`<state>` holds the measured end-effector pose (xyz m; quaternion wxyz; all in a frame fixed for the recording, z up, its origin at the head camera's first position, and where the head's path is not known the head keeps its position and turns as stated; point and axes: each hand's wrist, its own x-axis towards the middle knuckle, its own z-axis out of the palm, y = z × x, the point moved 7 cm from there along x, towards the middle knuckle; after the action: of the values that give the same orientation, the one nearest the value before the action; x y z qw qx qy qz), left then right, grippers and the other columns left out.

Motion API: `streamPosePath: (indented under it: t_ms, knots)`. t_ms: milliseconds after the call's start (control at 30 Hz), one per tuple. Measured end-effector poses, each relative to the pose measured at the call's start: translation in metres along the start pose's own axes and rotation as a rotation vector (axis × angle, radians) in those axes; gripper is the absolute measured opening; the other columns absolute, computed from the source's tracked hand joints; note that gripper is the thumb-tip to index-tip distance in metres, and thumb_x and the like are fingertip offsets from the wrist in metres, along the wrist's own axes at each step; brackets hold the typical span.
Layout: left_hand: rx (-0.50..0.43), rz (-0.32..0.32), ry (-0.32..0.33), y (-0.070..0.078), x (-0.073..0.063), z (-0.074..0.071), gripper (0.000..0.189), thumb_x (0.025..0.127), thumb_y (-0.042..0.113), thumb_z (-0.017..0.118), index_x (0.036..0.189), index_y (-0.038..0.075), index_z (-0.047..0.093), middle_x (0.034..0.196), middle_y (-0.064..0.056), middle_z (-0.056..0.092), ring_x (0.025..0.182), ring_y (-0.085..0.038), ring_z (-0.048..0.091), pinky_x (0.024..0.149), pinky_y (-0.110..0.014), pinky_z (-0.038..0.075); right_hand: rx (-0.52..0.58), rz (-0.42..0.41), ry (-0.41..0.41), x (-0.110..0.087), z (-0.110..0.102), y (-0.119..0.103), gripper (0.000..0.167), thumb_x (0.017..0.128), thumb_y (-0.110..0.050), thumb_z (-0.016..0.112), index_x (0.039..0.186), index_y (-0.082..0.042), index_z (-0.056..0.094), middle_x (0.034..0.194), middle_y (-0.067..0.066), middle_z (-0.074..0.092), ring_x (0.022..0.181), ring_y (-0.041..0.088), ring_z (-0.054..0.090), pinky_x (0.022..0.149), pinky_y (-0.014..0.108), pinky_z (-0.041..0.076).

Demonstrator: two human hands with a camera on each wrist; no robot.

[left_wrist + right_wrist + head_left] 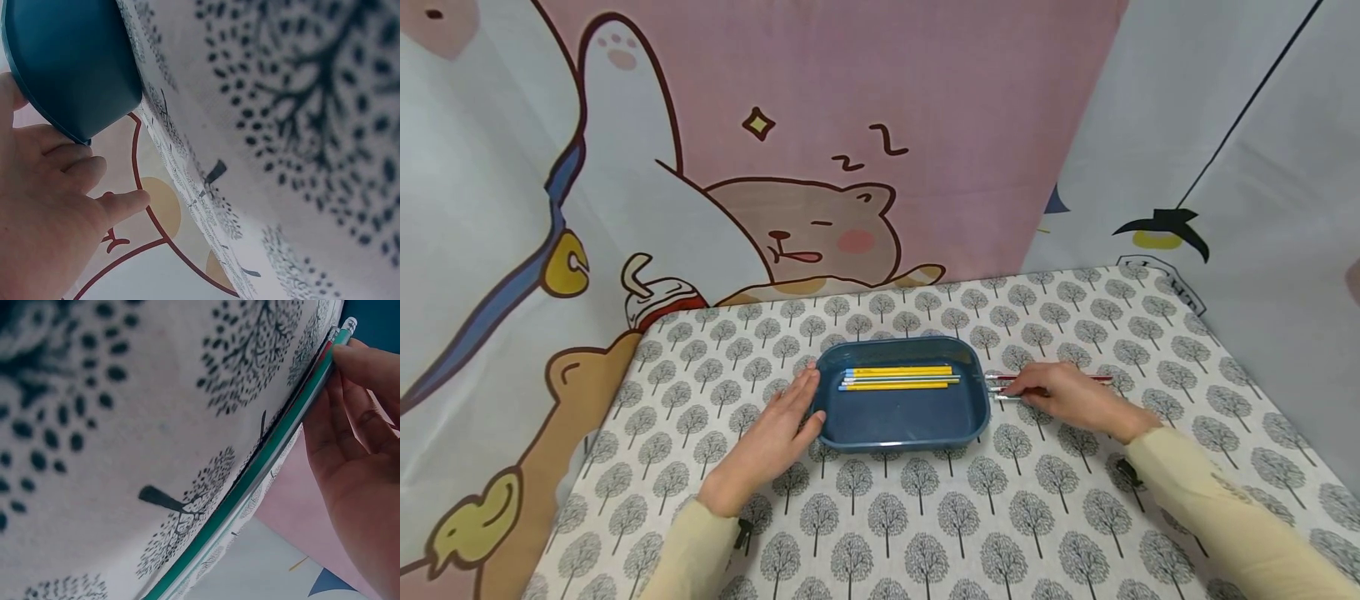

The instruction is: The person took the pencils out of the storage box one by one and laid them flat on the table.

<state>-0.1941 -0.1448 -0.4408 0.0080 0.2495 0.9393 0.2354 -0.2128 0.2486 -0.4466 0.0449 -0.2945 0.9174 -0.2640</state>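
A dark blue tray (pixel 895 421) sits on the tablecloth with several pencils (pixel 897 387) lying side by side in it, mostly yellow, with a greenish one among them. My left hand (pixel 775 433) rests against the tray's left end, its fingers extended along the rim. Just beyond the right end, my right hand (pixel 1067 396) pinches a green-and-silver striped pencil (pixel 289 422) near its white eraser end, thumb on top. A red pencil (pixel 1097 378) lies by that hand, partly hidden behind it.
The tablecloth (pixel 925 521) has a printed tree pattern. Behind the table hangs a pink and white cartoon curtain (pixel 970 125), which also runs along both sides.
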Motion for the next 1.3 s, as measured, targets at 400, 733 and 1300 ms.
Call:
streamPosePath:
  t_ms: [400, 733, 1300]
  knots:
    - [0.001, -0.004, 0.006, 0.0003, -0.0009, -0.0007, 0.067, 0.109, 0.029, 0.052, 0.162, 0.000, 0.025, 0.171, -0.013, 0.019, 0.155, -0.034, 0.026, 0.120, -0.066, 0.024, -0.021, 0.003, 0.006, 0.0019, 0.0031, 0.0003, 0.031, 0.090, 0.005, 0.073, 0.112, -0.016, 0.080, 0.115, -0.001, 0.075, 0.106, 0.021, 0.071, 0.088, 0.040, 0.061]
    - [0.003, -0.010, 0.005, -0.0009, -0.0010, -0.0005, 0.067, 0.109, 0.030, 0.052, 0.163, 0.002, 0.024, 0.171, -0.011, 0.017, 0.154, -0.034, 0.026, 0.119, -0.066, 0.025, -0.022, -0.001, 0.015, 0.0016, 0.0046, 0.0003, 0.030, 0.090, 0.004, 0.074, 0.111, -0.015, 0.081, 0.111, -0.005, 0.075, 0.100, 0.015, 0.070, 0.084, 0.036, 0.061]
    - [-0.001, -0.012, -0.001, -0.0019, -0.0001, 0.0008, 0.067, 0.109, 0.029, 0.052, 0.163, 0.002, 0.024, 0.171, -0.013, 0.019, 0.155, -0.033, 0.025, 0.120, -0.066, 0.025, 0.003, 0.014, -0.016, 0.0031, 0.0077, 0.0017, 0.032, 0.088, 0.005, 0.075, 0.113, -0.015, 0.080, 0.115, -0.002, 0.074, 0.108, 0.023, 0.070, 0.094, 0.045, 0.059]
